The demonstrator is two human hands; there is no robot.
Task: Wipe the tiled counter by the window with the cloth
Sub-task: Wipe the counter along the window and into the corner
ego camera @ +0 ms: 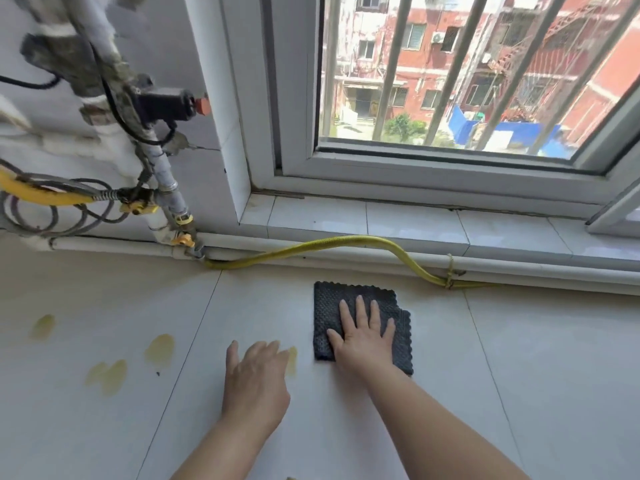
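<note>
Taking the cloth (360, 320) as the marker and going left to right: well left of it, several yellowish smears (160, 348) lie on the pale tiled bench (519, 375), and another smear (292, 360) sits just left of the cloth, beside the fingertips of the left hand (256, 379). That hand lies palm down on bare tile, fingers loosely spread, its grip open and holding nothing. The cloth itself is dark, knitted-looking and scallop-edged, folded into a rough square and lying flat on the bench below the window sill (415, 226). The right hand (365, 337) presses flat on the cloth's near half, fingers splayed over it, palm bearing down without the grip closing round it. Beyond the cloth a yellow hose (346, 242) runs along the foot of the sill.

The cloth looks light, soft and limp, likely to bunch or unfold if pushed from one edge. Pressing through its middle with a flat palm should keep it spread; the glazed tile looks smooth, so it should slide easily.
</note>
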